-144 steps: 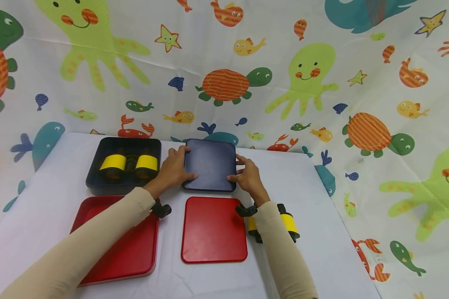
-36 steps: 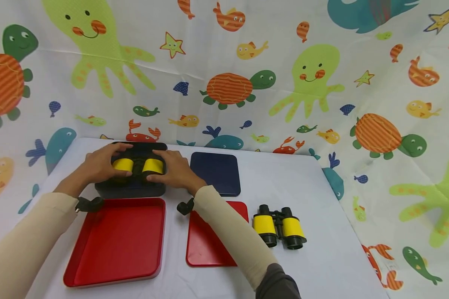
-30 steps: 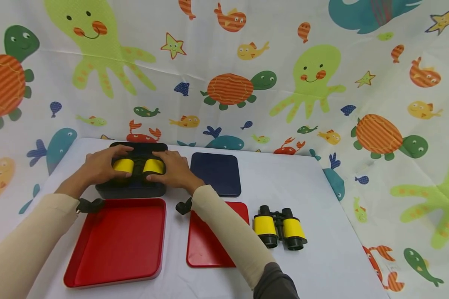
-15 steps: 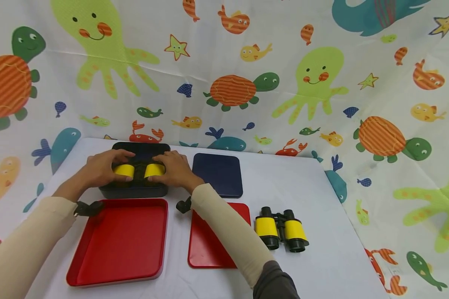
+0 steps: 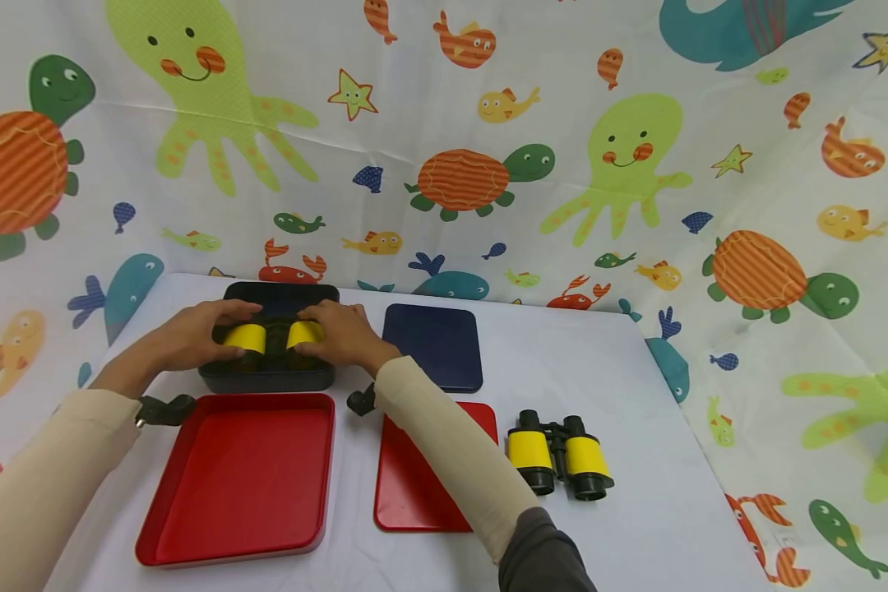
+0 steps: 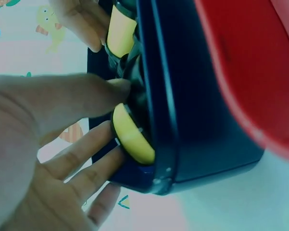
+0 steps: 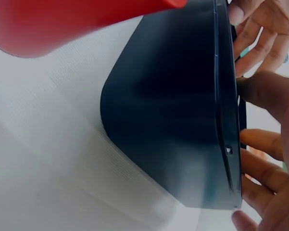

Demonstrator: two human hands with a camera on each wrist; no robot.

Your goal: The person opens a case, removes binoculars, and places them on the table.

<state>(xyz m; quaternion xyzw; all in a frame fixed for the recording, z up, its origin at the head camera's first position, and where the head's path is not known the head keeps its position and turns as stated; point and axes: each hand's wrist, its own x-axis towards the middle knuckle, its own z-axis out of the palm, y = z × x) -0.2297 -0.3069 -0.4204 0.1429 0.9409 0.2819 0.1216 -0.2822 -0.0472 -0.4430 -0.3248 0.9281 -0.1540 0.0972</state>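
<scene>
A black and yellow pair of binoculars (image 5: pixel 245 339) sits inside a deep navy tin (image 5: pixel 266 383) at the back left. My left hand (image 5: pixel 192 337) grips its left barrel, thumb at the front and fingers behind. On the other barrel, my right hand (image 5: pixel 344 337) holds in the same way. In the left wrist view, the thumb and fingers lie on either side of the yellow band (image 6: pixel 131 134). The right wrist view shows the tin's outer wall (image 7: pixel 168 106), which hides the binoculars, with my right fingers (image 7: pixel 262 168) at its rim.
Right of the navy tin lies a navy lid (image 5: pixel 432 345). In front are a red tin (image 5: pixel 244 485) and a red lid (image 5: pixel 414 489), partly under my right sleeve. Another pair of binoculars (image 5: pixel 529 449) stands to the right. A patterned cloth (image 5: pixel 444 99) hangs behind the table.
Both hands have left the navy lid, which now lies on the table, and moved left onto the binoculars in the navy tin. Over the last second they shift only slightly there.
</scene>
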